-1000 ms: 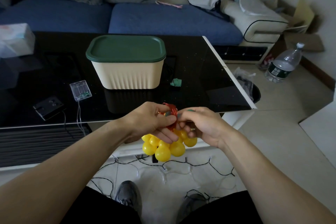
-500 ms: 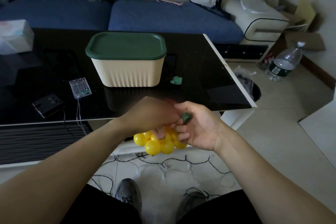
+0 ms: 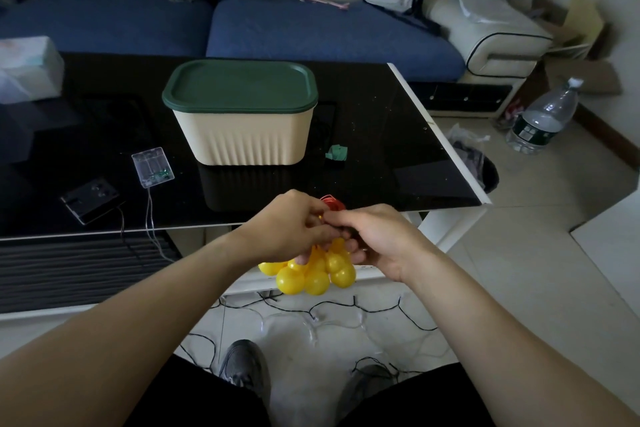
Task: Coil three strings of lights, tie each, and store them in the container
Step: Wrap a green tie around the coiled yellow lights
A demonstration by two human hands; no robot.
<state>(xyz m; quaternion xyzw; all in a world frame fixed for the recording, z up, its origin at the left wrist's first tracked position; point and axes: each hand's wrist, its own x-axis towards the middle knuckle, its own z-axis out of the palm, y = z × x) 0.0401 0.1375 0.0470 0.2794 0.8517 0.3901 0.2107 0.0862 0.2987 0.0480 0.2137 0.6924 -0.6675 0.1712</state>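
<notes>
Head cam, item list. Left hand (image 3: pixel 287 229) & right hand (image 3: pixel 374 239): meet just past near edge of black table (image 3: pixel 398 156), fingers of both curled in, pinching a bunched string of yellow ball lights (image 3: pixel 311 272); balls hang in a cluster under the knuckles. Red wire coil (image 3: pixel 332 202) pokes up between the thumbs; exact grip on it can't be told. Container (image 3: pixel 242 135): cream ribbed tub, green lid (image 3: pixel 239 85) on, mid-table, well apart from hands. Clear battery box (image 3: pixel 152 166) & black battery box (image 3: pixel 90 199): left of tub, wires trailing over table edge. Black light string (image 3: pixel 346 308): loose on floor by the shoes. Green scrap (image 3: pixel 336 152): right of tub. Water bottle (image 3: pixel 543 118): floor, far right.
</notes>
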